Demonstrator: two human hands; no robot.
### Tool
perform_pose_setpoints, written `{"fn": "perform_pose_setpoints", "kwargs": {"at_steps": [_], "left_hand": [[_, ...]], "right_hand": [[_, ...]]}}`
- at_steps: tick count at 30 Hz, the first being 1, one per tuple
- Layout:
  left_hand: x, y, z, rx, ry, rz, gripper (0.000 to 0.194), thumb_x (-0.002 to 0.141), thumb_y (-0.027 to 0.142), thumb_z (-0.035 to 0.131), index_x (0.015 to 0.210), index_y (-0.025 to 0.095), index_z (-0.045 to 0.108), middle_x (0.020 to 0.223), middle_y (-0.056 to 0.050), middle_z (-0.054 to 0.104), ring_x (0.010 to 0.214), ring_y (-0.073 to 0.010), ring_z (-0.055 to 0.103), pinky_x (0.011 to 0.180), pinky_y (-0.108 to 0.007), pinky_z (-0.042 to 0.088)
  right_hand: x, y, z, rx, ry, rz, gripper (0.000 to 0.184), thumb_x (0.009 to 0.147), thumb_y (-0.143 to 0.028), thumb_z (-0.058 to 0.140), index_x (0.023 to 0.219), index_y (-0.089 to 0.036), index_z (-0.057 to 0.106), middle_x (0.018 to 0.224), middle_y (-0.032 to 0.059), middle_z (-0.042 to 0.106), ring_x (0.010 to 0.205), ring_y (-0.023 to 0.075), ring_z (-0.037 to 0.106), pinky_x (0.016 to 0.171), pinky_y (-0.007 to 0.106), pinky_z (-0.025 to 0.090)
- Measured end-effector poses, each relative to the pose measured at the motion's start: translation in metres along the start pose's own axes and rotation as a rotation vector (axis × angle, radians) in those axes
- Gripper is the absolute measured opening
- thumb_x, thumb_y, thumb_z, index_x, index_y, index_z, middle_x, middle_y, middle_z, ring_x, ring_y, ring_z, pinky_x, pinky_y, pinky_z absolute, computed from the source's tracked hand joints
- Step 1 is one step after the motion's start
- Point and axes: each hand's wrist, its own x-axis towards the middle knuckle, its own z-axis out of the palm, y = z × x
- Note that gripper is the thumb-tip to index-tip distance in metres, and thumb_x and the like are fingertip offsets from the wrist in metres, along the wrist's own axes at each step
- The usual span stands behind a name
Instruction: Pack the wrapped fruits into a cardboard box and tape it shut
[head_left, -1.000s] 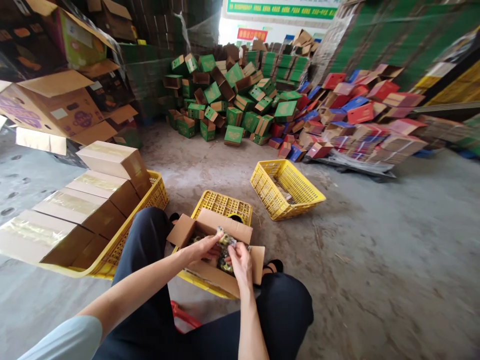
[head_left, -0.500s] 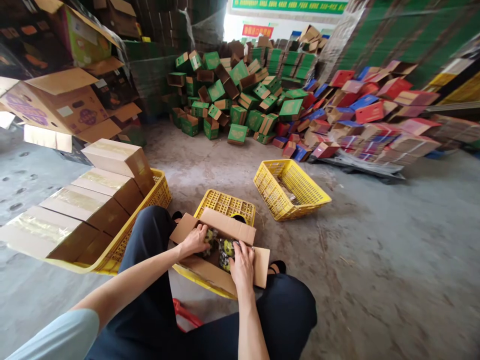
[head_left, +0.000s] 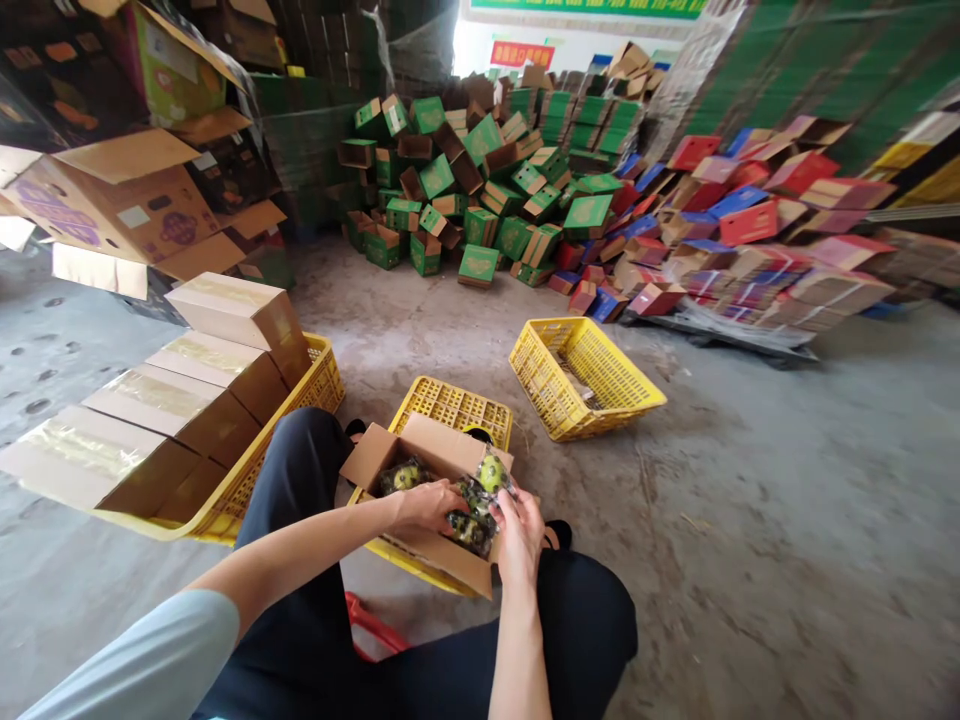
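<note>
Where carton gapes, right fingers hold packet.

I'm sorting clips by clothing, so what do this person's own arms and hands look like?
A plain, pale blue short sleeve covers the upper part of the left arm; the rest is bare. The right arm is bare as far as it shows. The left hand and right hand wear no gloves, and no watch shows.
</note>
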Motion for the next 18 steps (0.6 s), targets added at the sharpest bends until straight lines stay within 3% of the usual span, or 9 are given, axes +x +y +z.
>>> {"fn": "perform_pose_setpoints", "kwargs": {"at_steps": [4, 8, 13, 18], "left_hand": [[0.013, 0.002, 0.018, -0.123, 0.002, -0.026, 0.039, 0.058, 0.024, 0.091, 0.09, 0.024, 0.07, 0.093, -0.009, 0.071, 0.102, -0.0379, 0.067, 0.098, -0.046, 0.052], [0.01, 0.003, 0.021, -0.173, 0.011, -0.073, 0.04, 0.058, 0.021, 0.089, 0.092, 0.025, 0.068, 0.093, -0.008, 0.071, 0.099, -0.0379, 0.069, 0.098, -0.048, 0.052], [0.01, 0.007, 0.011, -0.211, -0.018, -0.116, 0.031, 0.058, 0.014, 0.083, 0.085, 0.024, 0.071, 0.075, -0.004, 0.067, 0.088, -0.0351, 0.07, 0.095, -0.048, 0.053], [0.005, -0.004, -0.018, -0.285, -0.067, -0.144, 0.027, 0.06, 0.009, 0.079, 0.083, 0.023, 0.077, 0.067, -0.001, 0.069, 0.079, -0.0279, 0.069, 0.088, -0.039, 0.054]], "right_hand": [[-0.008, -0.006, 0.006, 0.108, -0.104, 0.07, 0.041, 0.069, -0.045, 0.085, 0.095, -0.022, 0.064, 0.104, 0.005, 0.075, 0.091, 0.0222, 0.074, 0.071, 0.031, 0.062], [-0.006, -0.006, 0.009, 0.184, -0.133, 0.14, 0.04, 0.068, -0.041, 0.086, 0.093, -0.022, 0.06, 0.097, 0.0035, 0.075, 0.089, 0.0236, 0.076, 0.071, 0.033, 0.064], [-0.002, -0.004, 0.008, 0.205, -0.11, 0.168, 0.041, 0.067, -0.041, 0.084, 0.092, -0.022, 0.058, 0.091, 0.0034, 0.076, 0.084, 0.025, 0.078, 0.069, 0.033, 0.063], [-0.005, -0.004, 0.006, 0.187, -0.061, 0.186, 0.049, 0.07, -0.041, 0.074, 0.114, -0.025, 0.06, 0.094, 0.0007, 0.077, 0.074, 0.0216, 0.077, 0.064, 0.032, 0.062]]}}
